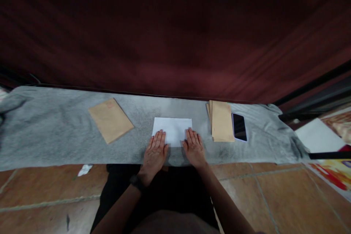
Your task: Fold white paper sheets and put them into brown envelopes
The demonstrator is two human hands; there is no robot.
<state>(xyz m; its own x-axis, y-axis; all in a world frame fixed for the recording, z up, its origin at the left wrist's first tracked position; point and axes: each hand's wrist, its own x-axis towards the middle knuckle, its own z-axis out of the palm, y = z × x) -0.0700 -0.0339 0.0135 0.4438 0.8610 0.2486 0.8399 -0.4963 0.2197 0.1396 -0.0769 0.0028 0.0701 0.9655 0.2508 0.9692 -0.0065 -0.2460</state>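
Note:
A white sheet of paper [173, 129] lies flat on the grey cloth in front of me. My left hand [155, 151] rests palm down on its left near corner, fingers stretched out. On the right near corner my right hand [194, 147] lies flat in the same way, fingers extended. Between the hands the paper's middle is bare. To the left sits a single brown envelope [110, 120], turned at an angle, with a faint reddish mark near its top. A small stack of brown envelopes [222, 122] stands to the right, its edges slightly fanned.
A phone [239, 127] with a dark screen lies just right of the envelope stack. The grey cloth [60, 128] covers a long narrow surface backed by a dark red curtain [175, 44]. A white scrap [85, 170] lies on the tiled floor [274, 186].

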